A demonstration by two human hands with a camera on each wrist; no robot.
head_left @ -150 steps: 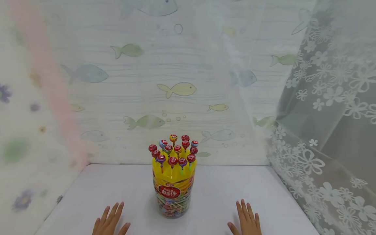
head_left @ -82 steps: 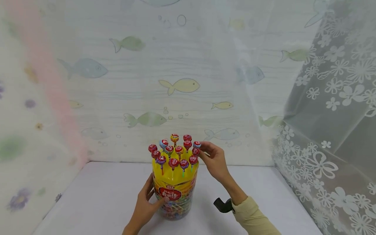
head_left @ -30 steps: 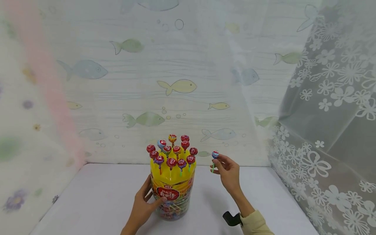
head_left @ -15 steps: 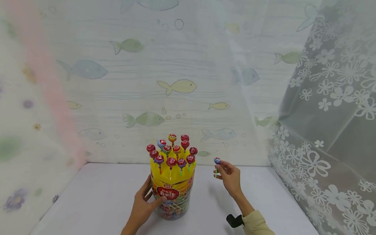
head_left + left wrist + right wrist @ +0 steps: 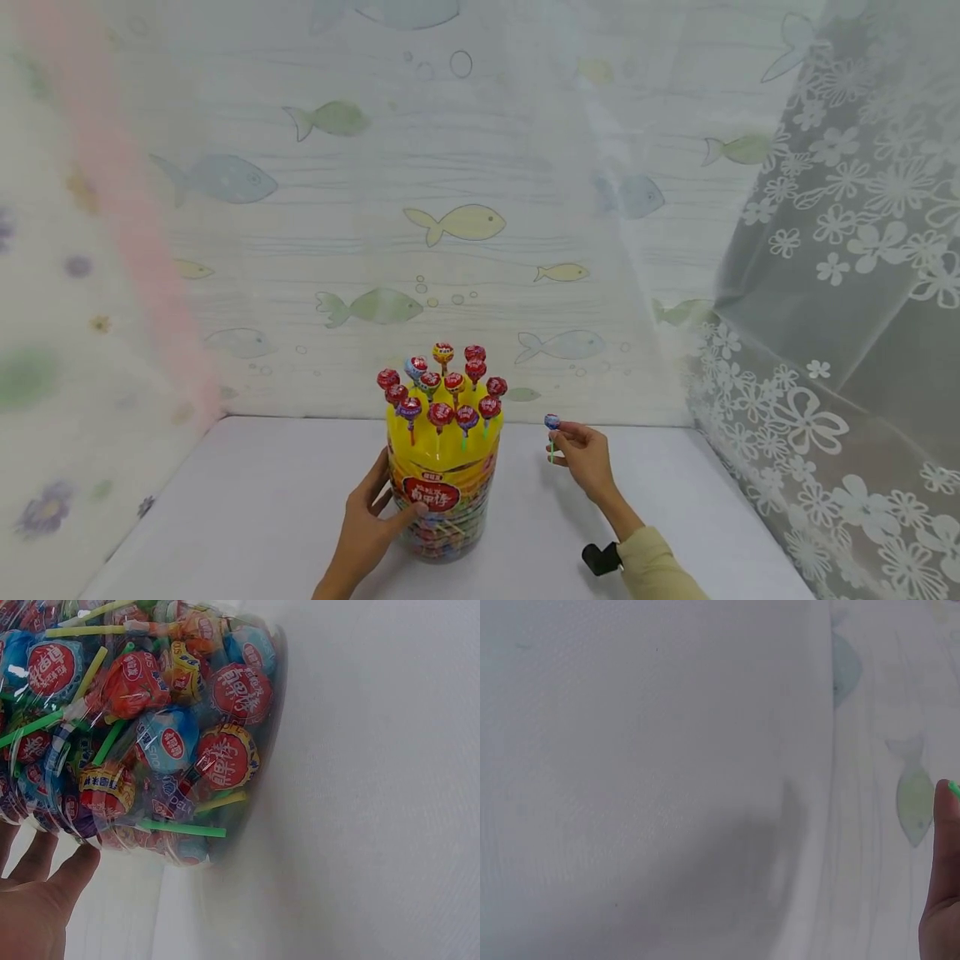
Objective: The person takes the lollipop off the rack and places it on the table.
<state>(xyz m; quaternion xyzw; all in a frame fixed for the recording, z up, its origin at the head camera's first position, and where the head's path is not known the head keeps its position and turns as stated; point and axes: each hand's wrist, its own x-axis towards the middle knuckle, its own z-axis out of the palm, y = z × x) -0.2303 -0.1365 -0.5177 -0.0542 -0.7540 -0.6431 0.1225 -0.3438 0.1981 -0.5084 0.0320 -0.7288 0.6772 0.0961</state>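
Note:
A clear plastic jar with a yellow top stands upright on the white table, full of wrapped lollipops. More lollipops stick up out of holes in its top. My left hand grips the jar's left side, thumb across the front below the red label; the left wrist view shows fingers against the clear wall. Right of the jar, my right hand pinches a blue-and-red wrapped lollipop by its green stick, head up, above the table. Only a finger and a bit of green stick show in the right wrist view.
The white table ends at a fish-patterned curtain behind the jar. Sheer flowered fabric hangs at the right, and a pink-striped, flower-printed cloth at the left. A black wrist mount juts from my right sleeve.
My right hand went to the jar's top and drew out the blue-and-red lollipop, moving it rightward and then lower. My left hand came onto the jar and has stayed there.

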